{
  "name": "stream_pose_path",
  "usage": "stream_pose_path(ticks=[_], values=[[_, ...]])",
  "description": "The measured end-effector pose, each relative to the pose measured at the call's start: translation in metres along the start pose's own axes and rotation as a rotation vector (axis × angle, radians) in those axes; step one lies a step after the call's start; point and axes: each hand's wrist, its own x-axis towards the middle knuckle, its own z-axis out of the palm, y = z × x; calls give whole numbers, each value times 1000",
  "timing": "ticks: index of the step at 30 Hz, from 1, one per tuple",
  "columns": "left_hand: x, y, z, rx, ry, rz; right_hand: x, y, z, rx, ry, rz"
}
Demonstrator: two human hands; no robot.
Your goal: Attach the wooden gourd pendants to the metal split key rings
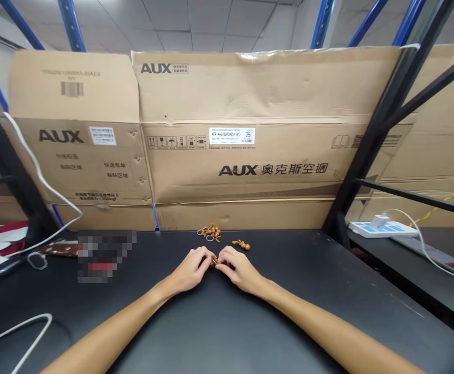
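Observation:
Both hands meet at the middle of the black table. My left hand [194, 267] pinches the left side of a small brown beaded piece [213, 261], mostly hidden by fingers. On its other side, my right hand [239, 267] grips the same piece between thumb and fingers. Just beyond the hands lies a small pile of brown beaded keychains [212, 231] with metal rings. A single gourd-shaped wooden pendant [243, 244] with a cord rests apart from the pile, behind my right hand.
Cardboard sheets [242, 104] stand along the back edge of the black table [289, 280]. A white cable [36, 161] hangs at left, near a dark key-like object [7, 267]. On the right, beyond a black frame post [367, 135], sits a white power strip [396, 228].

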Motion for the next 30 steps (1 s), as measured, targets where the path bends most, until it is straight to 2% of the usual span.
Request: stream_pose_path(ticks=[7, 12, 22, 30], values=[[1, 1, 1, -49, 18, -50, 2, -1, 0, 50, 9, 114], [3, 7, -2, -155, -19, -84, 1, 0, 1, 38, -7, 113], [2, 1, -1, 29, -30, -50, 0, 2, 0, 63, 16, 133], [3, 5, -2, 55, -1, -37, 1, 4, -1, 183, -52, 222]])
